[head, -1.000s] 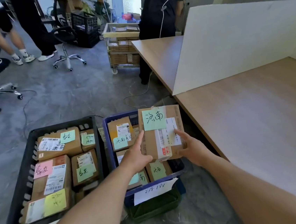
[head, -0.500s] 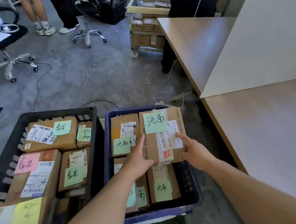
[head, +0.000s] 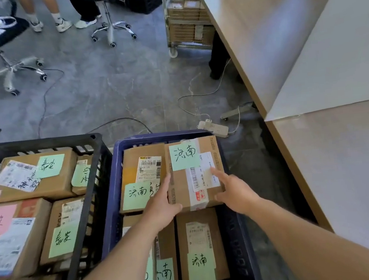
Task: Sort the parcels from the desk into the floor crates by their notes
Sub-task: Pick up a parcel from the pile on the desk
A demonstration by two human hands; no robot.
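1. Head view. The parcel [head: 181,185], a brown carton with a green note [head: 184,154] on top, lies flat in the far right corner of the blue crate [head: 109,193], just beside a neighbour carton [head: 133,163] whose note bears the same characters.
2. My left grip [head: 163,207] is clamped on the near left corner, thumb running up the left edge. My right grip [head: 234,193] is clamped on the near right corner, forefinger laid across the white label.
3. Against a second ago: the parcel was then held above the crate; now it sits lower, about level with its neighbour, its far edge at the crate's far wall. Both grips keep the same corners.
4. Cannot tell whether it rests on anything beneath.
5. A black crate [head: 93,190] of noted cartons stands against the blue one's left side. The counter [head: 341,169] is at my right.
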